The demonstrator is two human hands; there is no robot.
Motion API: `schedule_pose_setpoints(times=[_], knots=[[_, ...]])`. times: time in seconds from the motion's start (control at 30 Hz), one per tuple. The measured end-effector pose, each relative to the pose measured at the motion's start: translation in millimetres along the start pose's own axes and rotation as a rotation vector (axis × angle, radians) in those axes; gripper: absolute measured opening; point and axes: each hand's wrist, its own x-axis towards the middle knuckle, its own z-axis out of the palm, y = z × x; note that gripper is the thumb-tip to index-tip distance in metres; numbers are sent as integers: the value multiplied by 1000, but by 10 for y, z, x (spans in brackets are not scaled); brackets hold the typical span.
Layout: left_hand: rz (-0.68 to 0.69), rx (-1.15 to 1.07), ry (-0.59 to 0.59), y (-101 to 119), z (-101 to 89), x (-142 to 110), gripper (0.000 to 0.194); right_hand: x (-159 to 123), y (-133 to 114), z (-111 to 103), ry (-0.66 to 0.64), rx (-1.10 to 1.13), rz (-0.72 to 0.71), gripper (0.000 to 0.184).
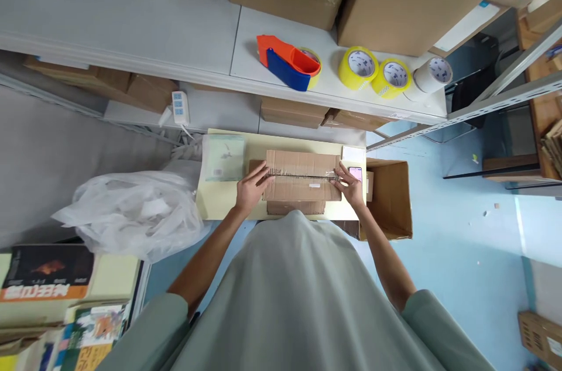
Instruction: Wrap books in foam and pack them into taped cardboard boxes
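A flat cardboard box (302,175) with a taped seam across its top lies on a small pale yellow table (219,201). My left hand (252,186) rests on the box's left end, fingers spread flat along the seam. My right hand (350,184) presses on the box's right end, fingers bent down onto the tape. Neither hand lifts anything. Beside the right hand lies a pink phone (356,173). A pale green bagged packet (223,157) sits left of the box.
On the shelf (153,26) above are an orange and blue tape dispenser (287,62), two yellow tape rolls (357,67) and a white roll (434,74), with big cartons behind. An open carton (390,198) stands right, a plastic bag (132,213) and books (48,283) left.
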Motion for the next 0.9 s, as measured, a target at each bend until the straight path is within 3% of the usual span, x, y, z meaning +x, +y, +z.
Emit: schedule_pose_setpoints(times=[0.13,0.23,0.4,0.57,0.7,0.8,0.9], knots=[[76,-24,-59,60,-128,44,51,-16,-178,-90,-25,-142,-22,62],[128,-19,-45,223,-289,203,47,84,-484,-162,21,-263,-114,67],[297,-72,89,756,-607,791,41,612,-1401,-151,132,-387,-365,70],[503,-147,229,1351,-901,1392,30,1356,-2443,94,196,-620,-546,69],[592,-214,313,1594,-1036,1598,17,1897,-2967,412,124,-868,-459,62],[585,-248,358,1622,-1096,1580,10,2158,-3161,645,45,-1035,-322,59],[573,-299,377,1538,-1164,1445,13,2228,-3248,799,66,-1123,-247,57]])
